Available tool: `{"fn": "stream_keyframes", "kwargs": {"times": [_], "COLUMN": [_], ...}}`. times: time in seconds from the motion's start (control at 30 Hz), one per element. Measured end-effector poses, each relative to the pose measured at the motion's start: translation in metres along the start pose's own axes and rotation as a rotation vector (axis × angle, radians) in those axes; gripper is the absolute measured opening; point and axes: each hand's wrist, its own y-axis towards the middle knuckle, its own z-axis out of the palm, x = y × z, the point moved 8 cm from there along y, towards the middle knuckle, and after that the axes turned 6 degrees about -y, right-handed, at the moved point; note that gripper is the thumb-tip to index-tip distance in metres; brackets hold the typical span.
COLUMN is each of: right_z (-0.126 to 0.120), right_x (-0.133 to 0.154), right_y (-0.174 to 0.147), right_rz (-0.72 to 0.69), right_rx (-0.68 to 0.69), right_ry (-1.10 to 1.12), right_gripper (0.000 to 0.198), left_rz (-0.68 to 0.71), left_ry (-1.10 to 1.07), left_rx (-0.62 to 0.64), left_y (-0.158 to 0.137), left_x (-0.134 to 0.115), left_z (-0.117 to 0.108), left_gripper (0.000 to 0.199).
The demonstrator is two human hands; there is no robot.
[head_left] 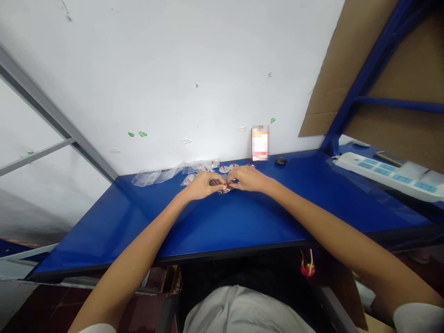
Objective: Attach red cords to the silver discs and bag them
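Note:
In the middle of the blue table, my left hand [204,185] and my right hand [245,178] meet with fingertips pinched together. Between them is a small shiny piece with a red bit [225,185]; my fingers cover most of it, so its exact kind is hidden. Just behind my hands lie several small pale discs with red marks, one disc [224,169] standing out between them. To the left, a disc in a clear plastic bag [188,180] lies near my left hand. More clear plastic bags [156,175] spread along the wall.
A lit phone [260,143], its screen blurred, leans on the white wall. A small black object [280,161] lies right of it. A white power strip [388,175] runs along the right side by a blue metal frame [367,69]. The table's dark front edge [236,252] is near my body.

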Motion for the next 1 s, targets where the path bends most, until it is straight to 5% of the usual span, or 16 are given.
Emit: {"fn": "stream_keyframes", "kwargs": {"times": [0.3,0.63,0.77,1.0], "right_z": [-0.009,-0.004,-0.005,-0.029], "right_x": [-0.002,-0.002,-0.003,-0.013], "right_y": [0.001,0.001,0.003,-0.006], "right_rz": [0.088,0.181,0.16,0.229], "right_rx": [-0.092,-0.215,-0.267,-0.414], "right_ry": [-0.009,0.084,0.158,0.47], "right_gripper": [0.016,0.009,0.007,0.03], "left_rz": [0.135,0.229,0.121,-0.102], "left_ry": [0.309,0.481,0.35,-0.341], "left_rx": [-0.004,-0.206,-0.187,-0.387], "left_y": [0.0,-0.001,0.001,0.001], "left_x": [-0.009,-0.005,0.003,0.028], "left_z": [-0.004,-0.018,-0.015,-0.026], "left_gripper": [0.02,0.018,0.02,0.04]}}
